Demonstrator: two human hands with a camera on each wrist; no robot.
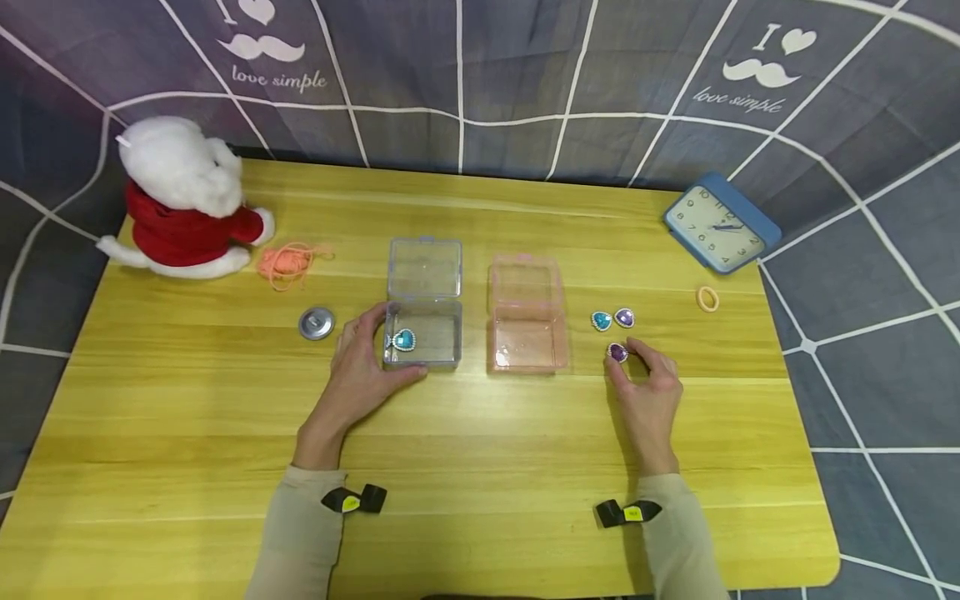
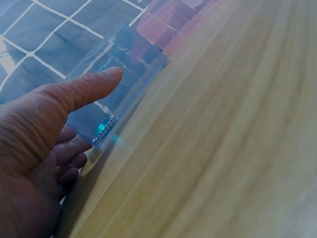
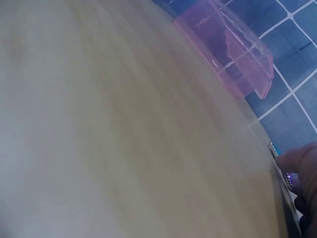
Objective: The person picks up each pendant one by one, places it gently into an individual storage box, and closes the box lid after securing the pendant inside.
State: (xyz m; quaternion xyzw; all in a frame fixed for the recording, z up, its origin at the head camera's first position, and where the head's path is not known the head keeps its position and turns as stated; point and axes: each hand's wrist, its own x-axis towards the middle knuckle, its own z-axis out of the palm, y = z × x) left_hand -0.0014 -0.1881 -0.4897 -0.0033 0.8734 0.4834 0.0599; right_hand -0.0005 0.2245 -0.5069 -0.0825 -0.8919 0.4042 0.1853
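My left hand (image 1: 358, 367) holds the clear blue plastic box (image 1: 441, 337) by its left side, with the thumb along the front wall. The box's lid stands open toward the back, and a blue heart-shaped gem (image 1: 404, 340) with a beaded silver edge lies inside at the left; in the left wrist view the gem (image 2: 103, 129) shows through the wall. On the right, my right hand (image 1: 651, 398) pinches a purple gem (image 1: 617, 353) between thumb and fingertips, close over the table. Just beyond it lie another blue gem (image 1: 601, 321) and a lighter purple gem (image 1: 624, 317).
Between the hands stands a pink plastic box (image 1: 525, 340), lid open. A silver disc (image 1: 316, 323), orange yarn (image 1: 285, 262) and a white plush toy (image 1: 183, 200) in red are at the left. At the far right are a blue clock (image 1: 720, 225) and a small ring (image 1: 707, 288).
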